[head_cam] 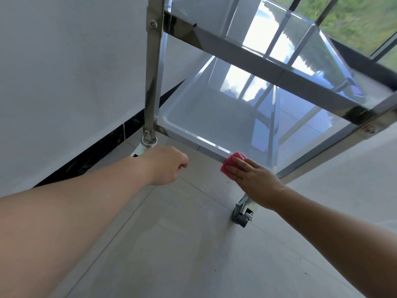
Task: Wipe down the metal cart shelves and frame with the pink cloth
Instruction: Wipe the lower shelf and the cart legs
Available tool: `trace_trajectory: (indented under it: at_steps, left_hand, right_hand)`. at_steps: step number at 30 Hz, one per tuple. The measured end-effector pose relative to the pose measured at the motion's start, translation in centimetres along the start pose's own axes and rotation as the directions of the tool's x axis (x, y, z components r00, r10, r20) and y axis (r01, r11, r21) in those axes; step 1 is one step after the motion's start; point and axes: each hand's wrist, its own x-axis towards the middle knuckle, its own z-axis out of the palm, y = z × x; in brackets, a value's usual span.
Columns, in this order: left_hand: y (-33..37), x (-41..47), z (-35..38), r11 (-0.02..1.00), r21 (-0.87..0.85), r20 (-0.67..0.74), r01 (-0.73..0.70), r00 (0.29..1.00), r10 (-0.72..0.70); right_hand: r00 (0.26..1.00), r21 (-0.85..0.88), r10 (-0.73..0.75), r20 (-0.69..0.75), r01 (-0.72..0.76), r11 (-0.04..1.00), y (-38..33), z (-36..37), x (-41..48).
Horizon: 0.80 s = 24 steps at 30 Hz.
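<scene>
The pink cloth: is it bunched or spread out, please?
Bunched: the pink cloth is a thick pad that the right hand presses against the lower shelf's edge.

cloth (238, 155) on btm shelf (193, 117) rim | R hand (255, 177) atop | L hand (165, 166) left, prob. apart

Grey tiled floor (171, 244), white wall (64, 72), black marbled skirting (96, 151), grassy window (365, 22).
</scene>
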Motion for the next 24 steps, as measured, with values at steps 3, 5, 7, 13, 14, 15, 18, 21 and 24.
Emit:
trace_trajectory:
  at_steps: [3, 5, 7, 13, 14, 15, 18, 21, 24]
  left_hand:
    - [0.6, 0.6, 0.3, 1.0, -0.003, 0.014, -0.021, 1.0, 0.021]
    - [1.2, 1.0, 0.4, 0.999, 0.008, 0.015, -0.035, 0.999, 0.035]
    - [1.9, 1.4, 0.6, 0.998, 0.009, 0.012, -0.055, 0.998, 0.055]
    - [3.3, 2.2, 1.2, 0.995, 0.003, 0.015, -0.105, 0.994, 0.105]
    - [3.4, 2.3, 1.2, 0.994, 0.004, 0.017, -0.108, 0.994, 0.108]
    - [3.5, 2.2, 1.1, 0.994, 0.006, 0.016, -0.11, 0.994, 0.11]
    - [3.2, 2.0, 0.9, 0.994, -0.004, 0.014, -0.112, 0.994, 0.112]
    - [2.3, 1.4, 0.5, 0.996, -0.041, 0.007, -0.077, 0.997, 0.078]
    - [1.5, 0.8, -0.1, 0.994, -0.106, 0.003, -0.037, 0.999, 0.037]
  right_hand:
    - [0.999, -0.006, 0.043, 0.006, -0.043, 0.999, -0.1, 0.4, -1.3]
    - [0.995, 0.033, 0.091, -0.028, -0.09, 0.995, -0.4, 0.6, -2.2]
    - [0.989, 0.099, 0.123, -0.083, -0.115, 0.988, -0.5, 0.7, -3.0]
    - [0.968, 0.03, 0.231, 0.093, -0.235, 0.971, -1.4, 0.6, -3.7]
    - [0.957, -0.008, 0.23, 0.177, -0.232, 0.973, -1.7, 0.0, -3.5]
    - [0.946, -0.055, 0.225, 0.235, -0.218, 0.974, -1.9, -0.6, -3.3]
    - [0.953, -0.1, 0.181, 0.244, -0.161, 0.982, -1.8, -2.2, -3.3]
    - [0.965, 0.067, 0.171, 0.197, -0.187, 0.98, -1.0, -3.5, -2.4]
    - [0.962, 0.386, 0.206, 0.178, -0.261, 0.885, -0.6, -5.4, -0.3]
